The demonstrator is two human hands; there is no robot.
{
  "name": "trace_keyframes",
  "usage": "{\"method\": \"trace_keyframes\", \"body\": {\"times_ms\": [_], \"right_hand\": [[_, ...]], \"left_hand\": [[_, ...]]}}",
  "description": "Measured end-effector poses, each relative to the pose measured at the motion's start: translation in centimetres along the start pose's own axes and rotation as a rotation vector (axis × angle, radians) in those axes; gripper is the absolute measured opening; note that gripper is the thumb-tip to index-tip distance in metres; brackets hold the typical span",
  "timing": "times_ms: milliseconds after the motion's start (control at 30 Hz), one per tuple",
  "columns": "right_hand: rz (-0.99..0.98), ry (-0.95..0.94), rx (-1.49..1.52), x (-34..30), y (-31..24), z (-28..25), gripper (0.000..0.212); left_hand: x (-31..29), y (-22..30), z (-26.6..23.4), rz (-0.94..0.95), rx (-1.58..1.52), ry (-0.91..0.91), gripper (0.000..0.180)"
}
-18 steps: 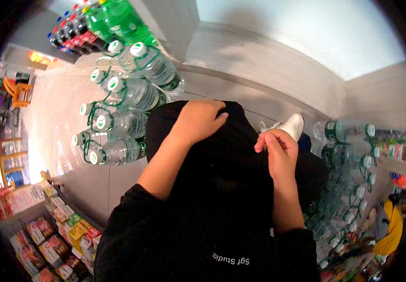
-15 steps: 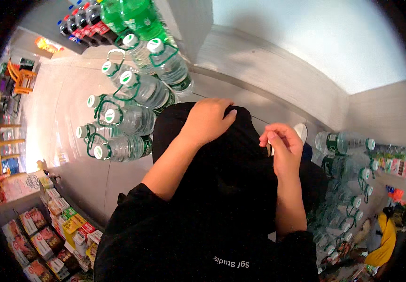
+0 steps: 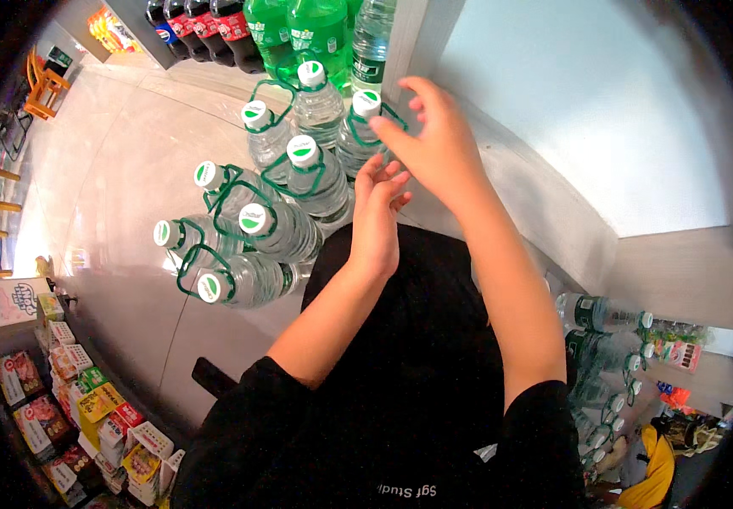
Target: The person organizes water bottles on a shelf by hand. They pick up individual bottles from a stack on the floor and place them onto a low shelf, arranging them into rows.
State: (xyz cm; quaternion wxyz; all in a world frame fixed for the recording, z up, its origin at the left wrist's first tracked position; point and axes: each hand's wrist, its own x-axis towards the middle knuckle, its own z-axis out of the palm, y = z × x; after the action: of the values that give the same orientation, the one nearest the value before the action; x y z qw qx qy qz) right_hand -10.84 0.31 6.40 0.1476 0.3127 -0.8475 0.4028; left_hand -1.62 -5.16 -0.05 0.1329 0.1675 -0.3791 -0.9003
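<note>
on the smooth grey tile floor (image 3: pixel 129 254) stand eight water bottles (image 3: pixel 288 236) of clear, thin plastic with rounded shoulders; each one has a round white cap with green mark, and cord-like dark green handles (image 3: pixel 230 281) loop from the necks. the right hand (image 3: pixel 439 144) is at the rightmost bottle (image 3: pixel 352 148), its thumb and index finger spread apart near the cap (image 3: pixel 366 103); whether the thumb touches it, i cannot tell. the left hand (image 3: pixel 377 216) is just beside, its fingers loosely curled and slightly apart. behind stand four dark cola bottles (image 3: pixel 232 34) and at least two green soda bottles (image 3: pixel 311 38)
</note>
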Motion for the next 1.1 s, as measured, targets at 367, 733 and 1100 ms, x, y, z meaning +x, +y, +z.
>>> {"method": "trace_keyframes", "body": {"times_ms": [367, 733, 1100], "right_hand": [[0.265, -0.303, -0.233, 3.4, -1.2, 4.7, 0.041], [0.522, 0.209, 0.098, -1.5, 0.8, -0.6, 0.024], [0.291, 0.401, 0.111, 2.1, 0.4, -8.9, 0.020]], "left_hand": [[0.7, -0.4, -1.5, -0.048, -0.260, 0.218, 0.056], [-0.1, -0.2, -1.0, 0.067, -0.032, 0.137, 0.060], [0.3, -3.2, 1.4, -0.389, -0.159, -0.005, 0.060]]}}
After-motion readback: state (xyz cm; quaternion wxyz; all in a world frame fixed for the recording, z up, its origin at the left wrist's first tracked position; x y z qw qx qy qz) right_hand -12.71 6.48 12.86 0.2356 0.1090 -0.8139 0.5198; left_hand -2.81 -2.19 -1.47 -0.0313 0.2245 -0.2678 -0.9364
